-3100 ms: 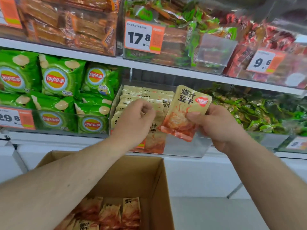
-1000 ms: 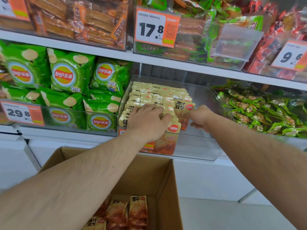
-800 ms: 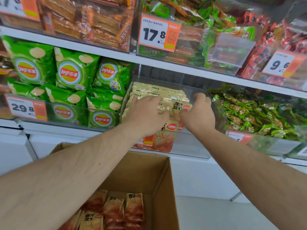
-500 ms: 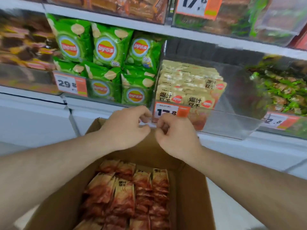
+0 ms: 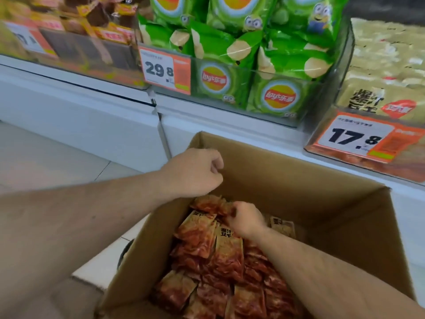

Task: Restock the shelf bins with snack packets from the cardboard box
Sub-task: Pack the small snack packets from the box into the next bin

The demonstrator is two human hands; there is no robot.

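An open cardboard box (image 5: 299, 171) stands below the shelf, holding a pile of red and beige snack packets (image 5: 227, 261). My right hand (image 5: 247, 222) is down inside the box, its fingers curled round the edge of the top red snack packet (image 5: 207, 203) at the far end of the pile. Above the box's far left corner hovers my left hand (image 5: 195, 172), fingers curled in, holding nothing. The clear shelf bin (image 5: 386, 88) with the same beige packets stands at the upper right, behind a 17.8 price tag (image 5: 354, 137).
Green Lay's crisp bags (image 5: 253, 65) fill the bin left of it, marked with a 29.8 tag (image 5: 164, 71). Further left is a bin of brown and yellow snacks (image 5: 103, 26). The white shelf base (image 5: 92, 116) runs behind the box; tiled floor (image 5: 46, 162) lies at left.
Both hands have left the shelf bin and come down to the box. The right hand has dropped into the box onto a packet. The view has tilted downward.
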